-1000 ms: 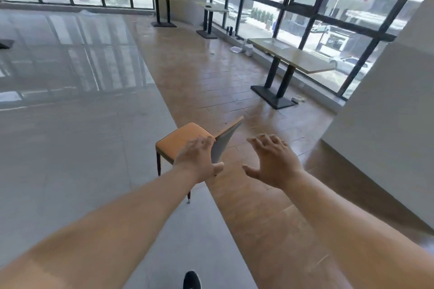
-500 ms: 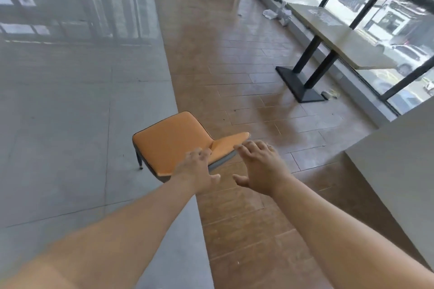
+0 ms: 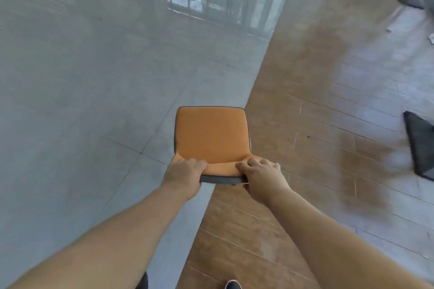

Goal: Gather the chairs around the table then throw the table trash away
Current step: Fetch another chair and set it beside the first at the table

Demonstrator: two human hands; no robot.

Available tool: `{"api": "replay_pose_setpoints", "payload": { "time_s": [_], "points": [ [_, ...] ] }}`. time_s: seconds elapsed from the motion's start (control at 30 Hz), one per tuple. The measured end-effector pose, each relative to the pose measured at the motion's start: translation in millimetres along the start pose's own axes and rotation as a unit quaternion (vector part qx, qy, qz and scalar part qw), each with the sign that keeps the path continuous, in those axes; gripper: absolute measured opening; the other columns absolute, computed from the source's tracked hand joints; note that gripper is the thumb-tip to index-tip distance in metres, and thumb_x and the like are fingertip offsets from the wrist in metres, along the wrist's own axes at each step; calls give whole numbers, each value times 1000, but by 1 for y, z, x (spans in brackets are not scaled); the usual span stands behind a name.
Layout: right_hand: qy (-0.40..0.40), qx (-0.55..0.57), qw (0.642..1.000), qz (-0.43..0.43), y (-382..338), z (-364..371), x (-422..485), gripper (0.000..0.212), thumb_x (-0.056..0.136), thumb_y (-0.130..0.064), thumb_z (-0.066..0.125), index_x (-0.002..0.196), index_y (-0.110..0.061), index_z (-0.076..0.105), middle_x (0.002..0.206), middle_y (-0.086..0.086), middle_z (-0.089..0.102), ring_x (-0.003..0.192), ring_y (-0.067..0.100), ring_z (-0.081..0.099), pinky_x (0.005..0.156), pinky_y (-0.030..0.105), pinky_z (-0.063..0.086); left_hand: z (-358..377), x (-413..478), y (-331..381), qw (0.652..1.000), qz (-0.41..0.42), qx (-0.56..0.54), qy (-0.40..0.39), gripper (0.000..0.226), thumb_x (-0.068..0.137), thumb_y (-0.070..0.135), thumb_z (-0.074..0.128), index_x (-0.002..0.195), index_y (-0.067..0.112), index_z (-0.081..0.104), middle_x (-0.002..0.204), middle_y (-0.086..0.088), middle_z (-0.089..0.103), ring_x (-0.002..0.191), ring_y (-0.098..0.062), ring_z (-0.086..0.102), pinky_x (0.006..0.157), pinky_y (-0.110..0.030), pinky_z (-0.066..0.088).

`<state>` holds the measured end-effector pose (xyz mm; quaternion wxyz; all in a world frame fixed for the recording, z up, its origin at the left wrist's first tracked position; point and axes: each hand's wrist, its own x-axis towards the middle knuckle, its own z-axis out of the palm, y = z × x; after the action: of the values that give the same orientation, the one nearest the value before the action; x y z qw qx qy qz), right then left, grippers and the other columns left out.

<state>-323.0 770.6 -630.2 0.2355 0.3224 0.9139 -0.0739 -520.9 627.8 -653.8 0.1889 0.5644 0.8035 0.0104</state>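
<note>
— Chair first: my left hand and right hand are both curled over the top edge of its backrest, fingers wrapped onto the orange front, one hand at each end

— Where's it standing?

— Right in front of me, seat facing away, on the seam where the grey tiles meet the brown floor. I can't see its legs from up here

— So which step is this?

— Gathering chairs, I'd say, and only the start of it. The trash hasn't been touched

— And the table?

— Only a dark base shows at the right edge, well apart from the chair. I take that for a table foot, though the top is out of view

— What next?

— Keep both grips firm, turn the chair to the right and carry or drag it over there, minding my feet
</note>
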Motion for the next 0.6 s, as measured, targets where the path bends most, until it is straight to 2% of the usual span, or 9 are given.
{"api": "replay_pose_setpoints", "payload": {
  "time_s": [0.07, 0.13, 0.27, 0.37, 0.5, 0.6],
  "points": [
    [-10, 11, 1000, -7, -1, -1, 8, 42, 97, -18, 51, 133, -38, 48, 127, -1, 52, 115, 35, 52, 97, 61, 43, 0, -5, 0, 1000, -9, -11, -6, 20, 89, 14, 55, 105, 24, 51, 104, -4, 60, 93, -30, 58, 64, -36, 33],
    [-20, 12, 999, -33, -9, -1, 15, 40, 94, -13, 50, 126, -37, 53, 121, -1, 54, 109, 35, 54, 97, 60, 44, 1, -13, -8, 1000, -24, -16, 1, 19, 90, 14, 55, 106, 24, 54, 103, -4, 61, 92, -29, 57, 65, -36, 35],
    [12, 12, 996, -90, -47, 0, 27, 33, 92, -14, 52, 117, -35, 58, 110, -4, 55, 106, 33, 56, 93, 49, 46, -4, -38, -44, 998, -56, -23, 14, 20, 90, 14, 56, 105, 27, 55, 98, -1, 63, 87, -27, 58, 66, -35, 33],
    [31, 8, 990, -138, -95, -6, 42, 34, 93, -15, 52, 117, -37, 59, 105, -5, 55, 105, 32, 55, 87, 45, 45, -8, -66, -85, 994, -97, -39, 19, 21, 89, 11, 54, 102, 28, 54, 95, 0, 63, 84, -26, 58, 65, -35, 36],
    [35, -16, 978, -204, -176, -24, 68, 32, 96, -23, 53, 122, -40, 58, 107, -5, 55, 103, 31, 55, 86, 45, 46, -17, -114, -148, 984, -164, -63, 28, 19, 90, 11, 53, 99, 29, 54, 91, 1, 60, 80, -25, 56, 65, -35, 39],
    [35, -43, 967, -249, -249, -36, 87, 30, 97, -27, 54, 124, -40, 56, 111, -4, 54, 106, 30, 55, 84, 44, 41, -24, -156, -200, 973, -214, -71, 38, 18, 92, 13, 53, 96, 31, 50, 91, 1, 59, 81, -24, 57, 66, -36, 43]
  ]
}}
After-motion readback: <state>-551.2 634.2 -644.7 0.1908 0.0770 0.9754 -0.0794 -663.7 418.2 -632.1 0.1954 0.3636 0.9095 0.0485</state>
